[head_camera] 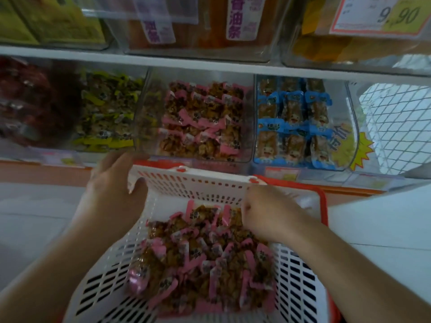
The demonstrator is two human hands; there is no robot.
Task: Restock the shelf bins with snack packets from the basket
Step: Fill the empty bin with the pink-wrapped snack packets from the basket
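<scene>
Shop shelving fills the background, with rows of clear bins under price labels. Subject of inspection: the pink-edged snack packets (pixel 200 259), heaped loose in the white slotted basket (pixel 300 292), which is held up close below the shelf front. The heap lies toward the near and middle part of the basket; its packets point every way, so no single long axis governs the pile.

Right hand (pixel 268 213) is the nearer to the stock. Its fingers (pixel 247 209) curl down at the far edge of the heap and appear to be gathering packets; whether any are actually pinched cannot be told. The bulk of the heap lies toward the person from those fingers and slightly to the left.

Left hand (pixel 112 183) grips the far left corner of the basket, thumb over the rim, fingers hidden behind it. It is well apart from the packets and serves as support.

Destination is judged to be the middle bin (pixel 247 117), directly above and beyond the basket's far rim, already holding matching pink packets. Bins of green-yellow packets (pixel 105 113) and blue packets (pixel 293 122) flank it. The coming lift runs forward and upward from the right hand.
</scene>
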